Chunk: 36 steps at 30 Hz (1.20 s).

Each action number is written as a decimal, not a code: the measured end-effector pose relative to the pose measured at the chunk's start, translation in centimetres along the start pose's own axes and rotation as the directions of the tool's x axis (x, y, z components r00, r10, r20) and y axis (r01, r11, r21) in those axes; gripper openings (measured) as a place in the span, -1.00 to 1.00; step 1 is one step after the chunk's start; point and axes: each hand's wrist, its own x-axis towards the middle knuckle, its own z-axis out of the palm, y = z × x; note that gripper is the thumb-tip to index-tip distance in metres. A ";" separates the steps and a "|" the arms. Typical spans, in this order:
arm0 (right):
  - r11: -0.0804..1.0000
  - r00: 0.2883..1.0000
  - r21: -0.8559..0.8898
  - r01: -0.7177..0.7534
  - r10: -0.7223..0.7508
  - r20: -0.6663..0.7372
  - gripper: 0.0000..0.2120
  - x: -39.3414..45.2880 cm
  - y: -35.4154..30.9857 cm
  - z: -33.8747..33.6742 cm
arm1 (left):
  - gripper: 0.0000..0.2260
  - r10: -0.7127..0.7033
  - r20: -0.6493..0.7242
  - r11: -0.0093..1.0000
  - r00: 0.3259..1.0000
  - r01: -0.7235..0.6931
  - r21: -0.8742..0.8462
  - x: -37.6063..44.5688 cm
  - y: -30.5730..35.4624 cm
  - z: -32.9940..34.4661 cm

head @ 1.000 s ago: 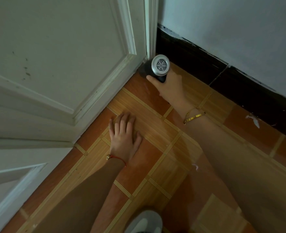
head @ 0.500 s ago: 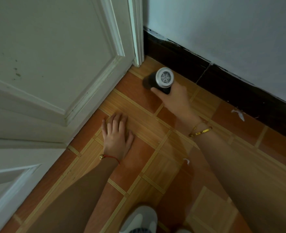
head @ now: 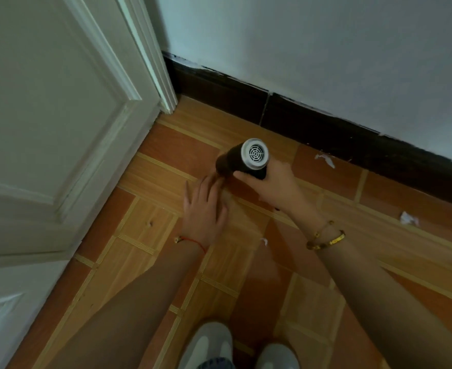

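1. We saw the right hand (head: 275, 187) holding a handheld device (head: 242, 161), with its fingers curled round the rear of the barrel
2. The device looked like a short, matte black cylinder, capped at the end facing the camera by a silver-grey ring
3. That cap carried a round grille of concentric rings crossed by spokes, much like a web
4. The device was held low over the tiled floor (head: 145, 235), with its dark nose pointing down and left towards the white door (head: 46, 115), near the black skirting board (head: 326, 126); we could not tell whether the nose touched the tiles
5. The left hand (head: 204, 209) lay flat on the floor with straight fingers, holding nothing, its fingertips just beside the device's nose
6. White paper scraps (head: 325, 159) lay along the skirting board, and pale shoes (head: 208, 344) showed at the bottom edge
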 end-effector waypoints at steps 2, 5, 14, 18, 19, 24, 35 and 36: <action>0.999 0.993 -0.005 -0.043 0.042 -0.109 -0.46 -0.7 1.5 -1.2 | -0.54 0.043 0.020 0.999 0.999 -0.042 -0.027 0.2 1.0 0.8; 0.994 0.956 -0.032 -0.109 0.096 -0.276 -0.40 -1.5 3.9 -3.6 | -0.55 0.076 0.035 0.997 0.996 -0.076 -0.014 0.4 2.0 1.9; 0.981 0.950 -0.021 -0.192 0.180 -0.256 -0.41 -5.1 6.3 -5.8 | -0.57 0.082 -0.011 0.996 0.997 -0.082 0.028 0.2 1.8 2.8; 0.978 0.954 0.011 -0.206 0.203 -0.220 -0.47 -6.2 6.3 -5.6 | -0.57 0.085 -0.022 0.996 0.996 -0.084 0.022 0.2 1.8 2.8; 0.977 0.952 0.034 -0.212 0.214 -0.219 -0.48 -6.4 6.4 -5.7 | -0.57 0.084 -0.023 0.996 0.996 -0.084 0.022 0.2 1.8 2.8; 0.966 0.964 0.071 -0.248 0.253 -0.084 -0.70 -7.4 6.8 -6.1 | -0.57 0.084 -0.015 0.996 0.996 -0.084 0.022 0.1 1.8 2.9; 0.985 0.985 0.000 -0.172 0.172 -0.016 -0.56 -8.2 5.7 -5.4 | -0.55 0.090 -0.008 0.995 0.996 -0.089 0.037 0.1 1.8 2.8; 0.985 0.985 -0.007 -0.171 0.171 -0.021 -0.56 -8.2 5.6 -5.1 | -0.55 0.087 -0.005 0.996 0.996 -0.087 0.036 0.1 1.8 2.8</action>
